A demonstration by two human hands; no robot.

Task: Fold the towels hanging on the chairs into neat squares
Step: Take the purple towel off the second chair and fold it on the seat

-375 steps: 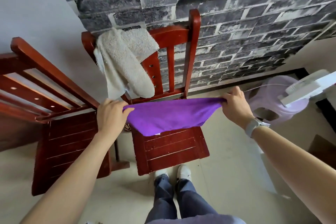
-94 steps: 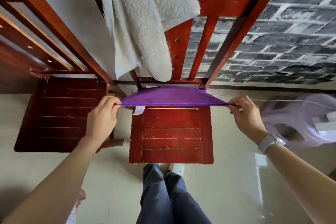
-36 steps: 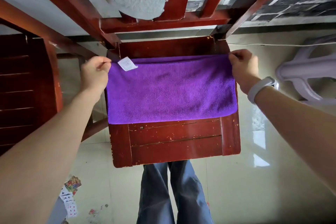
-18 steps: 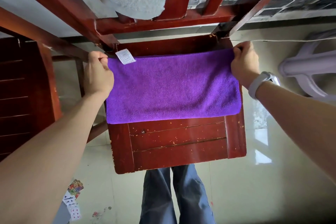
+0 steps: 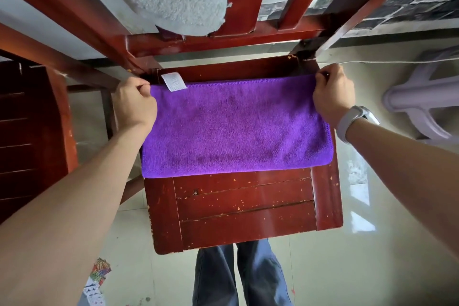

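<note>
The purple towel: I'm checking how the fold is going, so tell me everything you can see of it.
The purple towel looks like soft microfibre with a stitched hem. It lies flat as a wide rectangle across the rear of the red wooden chair seat. A white care label sticks out at its far left corner. The left hand and right hand each pinch a far corner.

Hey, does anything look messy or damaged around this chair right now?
Yes. Playing cards lie scattered on the floor at lower left, and the chair seat has chipped, speckled varnish. The purple towel lies flat.
</note>
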